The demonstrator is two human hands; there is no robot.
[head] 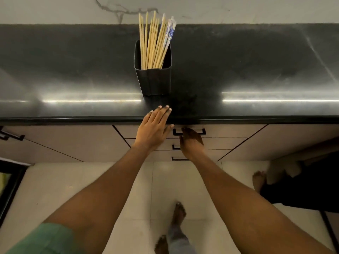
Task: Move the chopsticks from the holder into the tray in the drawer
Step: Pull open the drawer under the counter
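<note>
As they stand in the holder [153, 79], chopsticks [154, 39] point upward.

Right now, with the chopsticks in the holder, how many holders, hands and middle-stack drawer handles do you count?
Holder: 1
Hands: 2, left hand, right hand
Drawer handles, middle stack: 3, top, middle, bottom
Total: 6
Chopsticks: too bunched to count.

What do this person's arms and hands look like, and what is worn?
The left hand and right hand are bare: no gloves, rings or watch visible. Both forearms are uncovered. A green sleeve shows on the left upper arm; no sleeve shows on the right arm in this view.
</note>
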